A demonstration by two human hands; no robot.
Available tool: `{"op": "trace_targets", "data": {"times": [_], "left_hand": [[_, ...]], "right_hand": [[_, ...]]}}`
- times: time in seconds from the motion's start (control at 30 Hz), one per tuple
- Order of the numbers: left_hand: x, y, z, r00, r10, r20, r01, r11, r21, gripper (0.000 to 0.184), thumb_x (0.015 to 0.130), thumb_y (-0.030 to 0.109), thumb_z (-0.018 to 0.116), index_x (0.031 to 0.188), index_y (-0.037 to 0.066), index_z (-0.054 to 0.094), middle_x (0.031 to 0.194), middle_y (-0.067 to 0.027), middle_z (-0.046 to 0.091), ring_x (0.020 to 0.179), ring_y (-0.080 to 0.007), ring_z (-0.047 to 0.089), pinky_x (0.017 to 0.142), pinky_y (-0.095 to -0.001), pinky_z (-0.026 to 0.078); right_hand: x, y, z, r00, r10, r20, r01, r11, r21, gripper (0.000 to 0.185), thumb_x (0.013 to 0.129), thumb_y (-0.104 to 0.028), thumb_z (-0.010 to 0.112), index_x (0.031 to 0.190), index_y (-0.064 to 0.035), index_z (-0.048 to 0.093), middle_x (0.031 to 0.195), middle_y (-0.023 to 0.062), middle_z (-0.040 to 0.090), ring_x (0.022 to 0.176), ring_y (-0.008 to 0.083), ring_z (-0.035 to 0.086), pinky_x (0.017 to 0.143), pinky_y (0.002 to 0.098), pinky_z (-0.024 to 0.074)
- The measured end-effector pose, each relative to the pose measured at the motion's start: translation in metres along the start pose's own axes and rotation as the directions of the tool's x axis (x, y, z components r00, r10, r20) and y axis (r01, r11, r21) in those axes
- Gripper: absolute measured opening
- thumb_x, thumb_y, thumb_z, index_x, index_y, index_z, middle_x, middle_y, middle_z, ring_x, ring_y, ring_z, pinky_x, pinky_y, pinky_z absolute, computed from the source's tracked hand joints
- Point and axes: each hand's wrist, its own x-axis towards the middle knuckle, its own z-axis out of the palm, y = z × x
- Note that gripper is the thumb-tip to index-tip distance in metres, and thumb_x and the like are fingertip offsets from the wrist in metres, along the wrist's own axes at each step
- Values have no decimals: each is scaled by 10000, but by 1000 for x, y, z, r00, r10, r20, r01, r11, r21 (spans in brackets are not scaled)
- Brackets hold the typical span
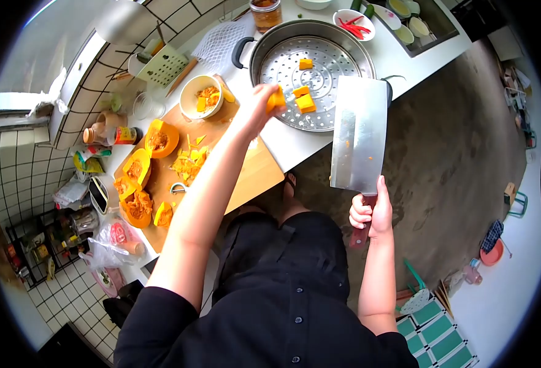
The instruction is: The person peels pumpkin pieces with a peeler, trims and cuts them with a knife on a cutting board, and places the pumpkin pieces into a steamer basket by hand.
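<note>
Transfer of cut pumpkin to a perforated steamer pan. The left hand (260, 109), upper centre of the frame, grasps a pumpkin chunk (276, 99), slightly blurred, at the lower-left rim of the steamer pan (281, 56). Three loose pieces (305, 103) already lie on its perforated base. The right hand (373, 211), right of centre, is clenched around the handle of a cleaver (360, 132), whose blade points toward the top of the frame and overlaps the pan's lower-right edge in this view. On the cutting board (259, 168), left of centre, rest uncut pumpkin sections (162, 138), peelings (189, 164) and a bowl (187, 98) of pulp. The step in hand appears to be loading the pan; the next move calls for lowering the chunk onto bare metal and loosening the left fingers, with the blade kept well apart.
</note>
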Motion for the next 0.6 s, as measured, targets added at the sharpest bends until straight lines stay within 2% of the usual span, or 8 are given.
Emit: {"op": "trace_targets", "data": {"times": [0.2,0.27,0.3,0.37,0.47,0.5,0.57,0.6], "left_hand": [[82,0,20,973,-22,-231,89,955,282,329,873,142,580,1136,-40,500,1114,-168,518,926,-245,596,779,-315,568],[112,-17,3,969,-9,-246,123,884,452,337,848,81,554,1161,-30,499,1133,-165,515,914,-226,604,751,-299,570],[111,-19,5,954,76,-291,106,820,563,377,831,98,570,1183,-21,505,1144,-165,521,935,-223,600,750,-312,560],[110,-22,5,937,191,-294,122,609,784,388,801,115,557,1171,0,535,1226,-230,499,1063,-321,580,917,-377,474],[87,-21,16,934,327,-146,4,399,917,393,775,109,576,1153,2,555,1277,-253,444,1137,-367,512,986,-406,420],[88,-35,11,851,525,39,-111,108,988,389,752,116,595,1121,-4,568,1198,-251,497,1071,-376,543,940,-422,454],[64,-37,26,904,379,199,-131,-197,972,415,740,227,648,1099,29,578,1104,-220,544,987,-359,584,890,-418,484],[59,-42,33,931,312,189,-141,-170,975,407,741,242,652,1073,19,575,1085,-220,547,991,-360,579,885,-421,486]], "right_hand": [[-5,12,-15,995,-88,48,82,989,121,666,928,-675,240,542,-141,339,427,-57,211,308,68,208,304,232,225],[-7,13,-16,994,-94,62,85,988,130,670,923,-682,251,535,-142,329,431,-58,215,312,70,220,312,235,237],[-8,14,-17,993,-96,68,86,987,134,672,920,-686,257,531,-142,324,433,-58,217,314,70,226,315,237,242],[-10,14,-18,993,-96,69,86,987,137,677,916,-691,260,522,-143,314,434,-58,218,316,72,231,320,238,248],[-10,15,-19,995,-90,52,82,987,137,688,913,-698,252,504,-147,295,430,-59,215,314,74,230,321,238,246],[-10,15,-20,995,-86,43,79,987,137,693,911,-702,249,497,-148,286,428,-58,215,313,76,230,322,238,245],[-8,14,-20,996,-79,30,75,989,129,701,908,-708,242,485,-150,270,424,-58,214,312,78,229,323,239,244],[-7,13,-19,997,-77,24,73,990,123,704,907,-711,239,480,-151,263,422,-57,215,311,78,228,324,240,244]]}}
